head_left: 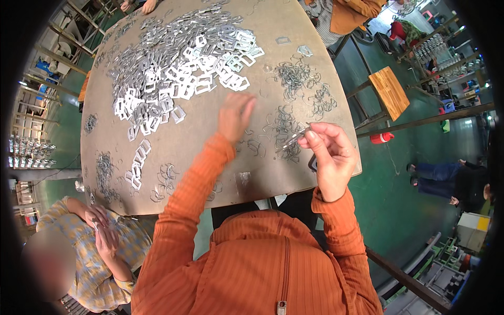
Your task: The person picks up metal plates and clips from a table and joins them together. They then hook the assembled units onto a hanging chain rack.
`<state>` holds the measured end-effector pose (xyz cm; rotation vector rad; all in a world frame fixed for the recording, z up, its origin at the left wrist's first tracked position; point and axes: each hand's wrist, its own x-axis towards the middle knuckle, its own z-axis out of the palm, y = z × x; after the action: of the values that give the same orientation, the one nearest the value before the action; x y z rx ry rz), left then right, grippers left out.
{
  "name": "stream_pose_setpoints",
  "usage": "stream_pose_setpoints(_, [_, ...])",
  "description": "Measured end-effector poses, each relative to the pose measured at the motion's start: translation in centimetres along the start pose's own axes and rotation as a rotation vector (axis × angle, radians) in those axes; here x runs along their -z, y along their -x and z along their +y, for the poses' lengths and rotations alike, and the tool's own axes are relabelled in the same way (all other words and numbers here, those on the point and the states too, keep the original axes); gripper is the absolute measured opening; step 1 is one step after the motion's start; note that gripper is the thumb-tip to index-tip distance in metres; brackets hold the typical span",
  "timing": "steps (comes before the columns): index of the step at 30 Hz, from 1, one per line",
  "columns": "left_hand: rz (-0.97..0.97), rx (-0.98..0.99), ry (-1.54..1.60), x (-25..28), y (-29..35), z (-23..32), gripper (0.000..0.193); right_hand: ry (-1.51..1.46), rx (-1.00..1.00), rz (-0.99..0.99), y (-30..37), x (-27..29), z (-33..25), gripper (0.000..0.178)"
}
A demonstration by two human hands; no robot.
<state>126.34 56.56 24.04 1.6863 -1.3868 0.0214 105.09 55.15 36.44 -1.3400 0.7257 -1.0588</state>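
My left hand point(234, 116), smeared by motion, is over the table just short of a big pile of flat silver metal frames point(178, 68). Whether its fingers hold anything cannot be made out. On the right, my right hand point(333, 157) is closed, thumb against fingers, on a thin metal piece point(295, 138) that points left. Its exact kind is hard to tell. Beneath and beyond that hand lie loose heaps of bent wire hooks point(294, 76). Some single wire pieces point(254, 147) lie between my two hands.
The brown tabletop point(199, 142) ends close to my body. A short row of frames point(137, 165) and more wire hooks point(105, 176) lie at the near left, beside a co-worker in a checked shirt point(89, 262). Beyond the right edge stands a wooden stool point(388, 93).
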Motion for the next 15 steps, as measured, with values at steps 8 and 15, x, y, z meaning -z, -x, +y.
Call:
stream_pose_setpoints(8, [-0.216,-0.042,-0.618,-4.4,-3.7,-9.8,0.033,-0.035,0.040,0.014,-1.6,1.0,1.2,0.012])
stream_pose_setpoints(15, [-0.190,0.578,0.547,0.5,-4.5,1.3,0.023,0.025,0.054,-0.040,-1.6,0.6,2.0,0.012])
